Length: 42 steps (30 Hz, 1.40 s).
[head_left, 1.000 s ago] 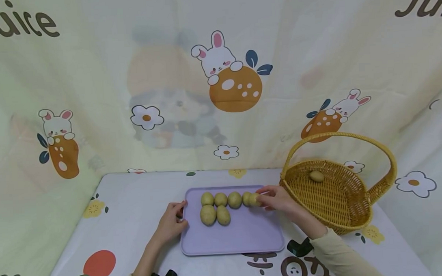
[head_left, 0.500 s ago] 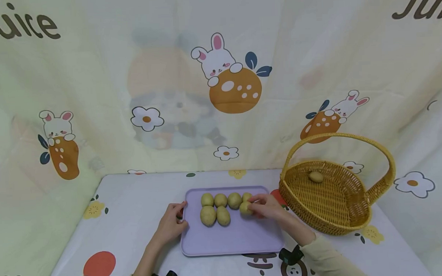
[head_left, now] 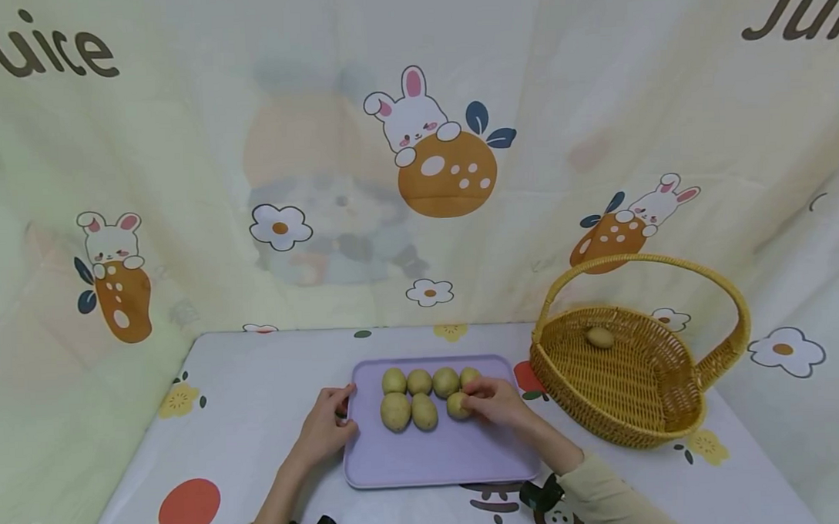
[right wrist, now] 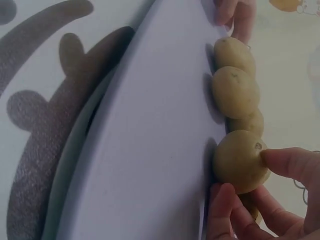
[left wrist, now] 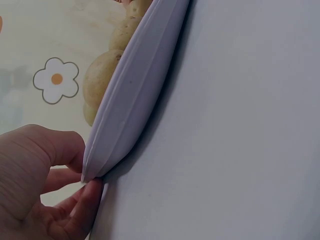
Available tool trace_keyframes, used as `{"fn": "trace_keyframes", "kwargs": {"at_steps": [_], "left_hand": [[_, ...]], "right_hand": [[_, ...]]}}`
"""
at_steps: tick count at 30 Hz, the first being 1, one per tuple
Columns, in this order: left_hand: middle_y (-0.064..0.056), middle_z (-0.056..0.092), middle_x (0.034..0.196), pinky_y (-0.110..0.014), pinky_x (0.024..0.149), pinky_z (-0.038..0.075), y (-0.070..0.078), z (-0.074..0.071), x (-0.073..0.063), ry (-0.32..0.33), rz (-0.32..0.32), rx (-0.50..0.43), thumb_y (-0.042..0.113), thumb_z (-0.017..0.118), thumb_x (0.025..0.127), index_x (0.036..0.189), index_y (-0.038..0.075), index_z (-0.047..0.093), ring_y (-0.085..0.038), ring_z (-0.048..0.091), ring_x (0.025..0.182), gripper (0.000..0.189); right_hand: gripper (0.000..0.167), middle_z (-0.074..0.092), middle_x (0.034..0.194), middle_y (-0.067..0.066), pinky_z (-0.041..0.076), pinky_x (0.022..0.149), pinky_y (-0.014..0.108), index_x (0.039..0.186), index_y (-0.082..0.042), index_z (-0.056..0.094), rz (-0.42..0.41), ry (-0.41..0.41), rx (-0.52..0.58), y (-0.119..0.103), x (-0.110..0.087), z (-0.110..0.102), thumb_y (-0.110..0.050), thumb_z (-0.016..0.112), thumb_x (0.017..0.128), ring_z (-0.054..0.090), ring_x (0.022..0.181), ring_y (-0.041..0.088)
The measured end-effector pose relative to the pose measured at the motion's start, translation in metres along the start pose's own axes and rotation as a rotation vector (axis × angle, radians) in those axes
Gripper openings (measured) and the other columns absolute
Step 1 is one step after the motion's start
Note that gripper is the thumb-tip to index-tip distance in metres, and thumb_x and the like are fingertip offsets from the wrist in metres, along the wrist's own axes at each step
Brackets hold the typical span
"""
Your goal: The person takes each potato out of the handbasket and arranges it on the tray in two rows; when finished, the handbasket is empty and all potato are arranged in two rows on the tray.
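Note:
A lilac tray (head_left: 440, 458) lies on the table, with several potatoes (head_left: 395, 412) in two rows on it. My left hand (head_left: 324, 423) holds the tray's left edge; the left wrist view shows thumb and fingers (left wrist: 90, 200) at its rim. My right hand (head_left: 497, 404) pinches a potato (right wrist: 240, 161) between thumb and fingers, over the right part of the front row. That potato sits apart from the front-row potato (head_left: 425, 412) to its left. Behind it, a back-row potato (head_left: 470, 377) is partly covered by my right hand in the head view.
At the right stands a wicker basket (head_left: 633, 432) with a tall handle and one potato (head_left: 599, 337) inside. A printed cloth (head_left: 258, 406) covers the table, and a patterned curtain (head_left: 332, 142) hangs behind it.
My right hand has brought its potato left and toward the front, from the right end of the back row to the front row. My left hand stays at the tray's edge.

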<state>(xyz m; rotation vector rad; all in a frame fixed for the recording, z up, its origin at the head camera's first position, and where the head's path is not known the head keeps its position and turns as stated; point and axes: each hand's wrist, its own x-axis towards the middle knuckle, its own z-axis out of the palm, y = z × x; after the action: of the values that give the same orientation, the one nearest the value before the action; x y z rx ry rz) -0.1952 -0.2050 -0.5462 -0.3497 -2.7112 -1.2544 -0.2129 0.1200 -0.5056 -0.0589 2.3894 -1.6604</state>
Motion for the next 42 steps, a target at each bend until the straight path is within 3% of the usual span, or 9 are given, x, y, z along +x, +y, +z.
{"fn": "trace_keyframes", "kwargs": {"at_steps": [25,35,42], "left_hand": [[-0.012,0.052,0.104,-0.023,0.069,0.050,0.000,0.000,0.000,0.008,0.016,-0.021,-0.004,0.066,0.068,0.130,-0.006,0.059,-0.015,0.056,0.080,0.062],[-0.013,0.052,0.106,-0.025,0.070,0.050,0.002,-0.001,-0.001,0.002,-0.003,-0.019,-0.005,0.066,0.069,0.131,-0.006,0.058,-0.017,0.057,0.080,0.063],[-0.013,0.052,0.106,-0.025,0.070,0.050,0.003,-0.001,-0.001,0.003,0.000,-0.004,-0.004,0.066,0.069,0.131,-0.006,0.058,-0.018,0.057,0.082,0.062]], "right_hand": [[0.026,0.063,0.075,0.001,0.047,0.057,0.022,0.103,0.009,0.065,0.010,0.046,0.024,-0.002,-0.007,0.014,-0.006,0.071,0.083,0.055,0.064,0.009],[0.028,0.067,0.079,0.003,0.050,0.059,0.027,0.108,0.008,0.064,0.039,-0.020,0.041,-0.004,-0.009,0.011,-0.009,0.069,0.086,0.063,0.069,0.014],[0.032,0.070,0.085,0.010,0.050,0.060,0.029,0.110,0.010,0.064,0.010,-0.060,0.022,-0.004,-0.007,0.003,-0.012,0.067,0.087,0.066,0.073,0.017]]}}
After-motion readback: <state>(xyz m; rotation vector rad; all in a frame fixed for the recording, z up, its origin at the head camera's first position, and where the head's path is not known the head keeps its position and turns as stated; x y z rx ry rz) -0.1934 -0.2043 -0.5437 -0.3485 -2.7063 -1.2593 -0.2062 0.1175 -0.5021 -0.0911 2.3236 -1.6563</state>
